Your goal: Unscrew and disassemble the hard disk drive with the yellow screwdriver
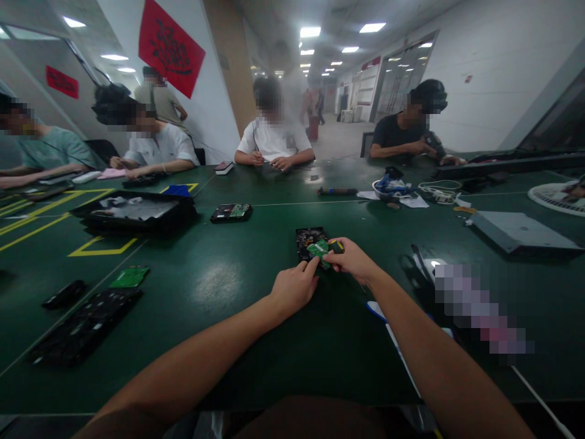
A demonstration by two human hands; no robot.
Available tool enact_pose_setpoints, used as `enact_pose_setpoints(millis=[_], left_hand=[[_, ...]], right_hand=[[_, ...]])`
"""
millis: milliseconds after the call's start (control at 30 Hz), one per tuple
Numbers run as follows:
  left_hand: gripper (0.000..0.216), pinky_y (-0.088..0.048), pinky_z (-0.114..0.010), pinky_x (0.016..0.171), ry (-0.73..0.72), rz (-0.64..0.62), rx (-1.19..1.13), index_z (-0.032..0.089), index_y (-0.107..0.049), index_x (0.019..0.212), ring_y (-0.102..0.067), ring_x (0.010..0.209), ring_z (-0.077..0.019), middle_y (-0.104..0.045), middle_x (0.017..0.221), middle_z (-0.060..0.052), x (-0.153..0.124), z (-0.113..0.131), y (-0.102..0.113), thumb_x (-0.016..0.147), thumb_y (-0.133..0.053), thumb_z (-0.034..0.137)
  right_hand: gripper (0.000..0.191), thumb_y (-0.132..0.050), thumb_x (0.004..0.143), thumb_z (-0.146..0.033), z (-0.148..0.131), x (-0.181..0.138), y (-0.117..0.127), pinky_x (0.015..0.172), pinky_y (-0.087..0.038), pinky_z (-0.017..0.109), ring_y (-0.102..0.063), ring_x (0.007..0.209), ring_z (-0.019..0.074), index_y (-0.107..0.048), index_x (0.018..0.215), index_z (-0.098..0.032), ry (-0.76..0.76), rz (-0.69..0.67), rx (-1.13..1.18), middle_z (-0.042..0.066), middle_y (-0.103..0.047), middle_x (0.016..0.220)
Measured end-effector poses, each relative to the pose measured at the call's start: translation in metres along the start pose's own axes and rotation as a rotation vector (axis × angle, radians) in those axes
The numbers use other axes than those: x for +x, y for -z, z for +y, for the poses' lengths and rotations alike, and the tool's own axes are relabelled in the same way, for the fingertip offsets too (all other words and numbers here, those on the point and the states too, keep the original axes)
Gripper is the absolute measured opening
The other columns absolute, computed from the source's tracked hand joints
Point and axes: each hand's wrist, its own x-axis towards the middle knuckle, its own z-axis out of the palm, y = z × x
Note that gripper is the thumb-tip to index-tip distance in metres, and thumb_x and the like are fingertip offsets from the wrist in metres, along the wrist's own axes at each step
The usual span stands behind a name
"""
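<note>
A hard drive (303, 239) lies on the green table in front of me, its dark underside up. A small green circuit board (316, 248) is tilted above its near right part. My left hand (295, 286) is closed at the near edge of the drive, its fingertips beside the board. My right hand (351, 261) pinches the board's right side and also grips a screwdriver (337, 246) with a black and yellow handle. A thin shaft appears to point back below the palm. The fingers partly hide the drive's near edge.
At left lie another hard drive (86, 326), a loose green board (130, 277) and a black tray (132, 210). Another drive (231, 212) sits farther back. A grey metal case (525, 231) stands at right, near a bowl (388, 188) of blue items. Several people sit across the table.
</note>
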Motion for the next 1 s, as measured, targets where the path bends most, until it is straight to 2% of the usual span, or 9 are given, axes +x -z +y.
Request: enact_pose_setpoints(millis=[167,267,400,533,667,767,867,1000], left_hand=[[0.057,-0.057,-0.037,0.079,0.078,0.008,-0.007,0.021,-0.036,0.157,-0.074,0.095,-0.0280,-0.069,0.125,-0.015,0.006,-0.009,-0.003,0.105,-0.048,0.042],[0.058,-0.057,-0.037,0.083,0.136,0.061,-0.080,0.019,-0.041,0.154,-0.074,0.099,-0.0279,-0.071,0.123,-0.014,0.011,-0.019,-0.005,0.105,-0.051,0.047],[0.060,-0.056,-0.032,0.081,0.134,0.138,-0.411,0.020,-0.048,0.149,-0.073,0.091,-0.0222,-0.075,0.104,-0.005,0.015,-0.030,-0.009,0.099,-0.064,0.048],[0.057,-0.056,-0.030,0.077,0.101,0.240,-0.619,0.022,-0.056,0.145,-0.069,0.081,-0.0170,-0.074,0.102,-0.003,0.015,-0.035,-0.014,0.095,-0.071,0.043],[0.044,-0.055,-0.030,0.078,0.097,0.365,-0.583,0.021,-0.064,0.137,-0.065,0.082,-0.0158,-0.071,0.105,-0.005,0.016,-0.037,-0.016,0.097,-0.068,0.039],[0.043,-0.055,-0.029,0.076,0.113,0.384,-0.557,0.021,-0.064,0.138,-0.064,0.080,-0.0148,-0.069,0.105,-0.004,0.016,-0.036,-0.014,0.098,-0.066,0.039],[0.044,-0.054,-0.028,0.075,0.117,0.396,-0.542,0.022,-0.064,0.138,-0.063,0.079,-0.0142,-0.067,0.105,-0.004,0.015,-0.035,-0.012,0.098,-0.067,0.039],[0.041,-0.055,-0.028,0.074,0.130,0.377,-0.535,0.021,-0.065,0.135,-0.062,0.076,-0.0135,-0.066,0.104,-0.003,0.016,-0.035,-0.013,0.098,-0.066,0.039]], right_hand=[[0.048,-0.075,0.081,-0.022,-0.004,0.001,0.004,0.045,-0.033,0.018,-0.054,0.057,0.0074,-0.061,0.127,-0.019,0.015,-0.008,-0.045,0.000,-0.068,0.088],[0.038,-0.070,0.086,-0.026,-0.007,0.000,0.006,0.043,-0.029,0.018,-0.050,0.053,0.0062,-0.069,0.124,-0.020,0.006,-0.027,-0.058,0.001,-0.068,0.085],[0.045,-0.072,0.088,-0.032,-0.007,-0.001,0.008,0.045,-0.032,0.019,-0.050,0.053,0.0065,-0.066,0.131,-0.022,0.029,-0.083,-0.058,0.001,-0.069,0.087],[0.037,-0.074,0.088,-0.038,-0.005,0.001,0.008,0.047,-0.034,0.020,-0.052,0.056,0.0079,-0.068,0.119,-0.019,0.043,-0.110,-0.082,0.002,-0.068,0.084],[0.038,-0.080,0.082,-0.040,-0.005,0.001,0.009,0.048,-0.033,0.021,-0.057,0.063,0.0106,-0.069,0.109,-0.016,0.070,-0.112,-0.091,0.004,-0.070,0.086],[0.048,-0.084,0.076,-0.040,-0.008,-0.001,0.012,0.052,-0.038,0.023,-0.061,0.068,0.0127,-0.069,0.114,-0.016,0.080,-0.146,-0.126,0.006,-0.072,0.094],[0.053,-0.084,0.076,-0.041,-0.008,-0.003,0.016,0.064,-0.048,0.027,-0.066,0.076,0.0155,-0.069,0.119,-0.015,0.078,-0.168,-0.203,0.007,-0.074,0.098],[0.048,-0.083,0.076,-0.046,-0.005,0.000,0.017,0.076,-0.050,0.032,-0.067,0.089,0.0196,-0.073,0.114,-0.018,0.160,-0.066,-0.433,0.006,-0.074,0.103]])
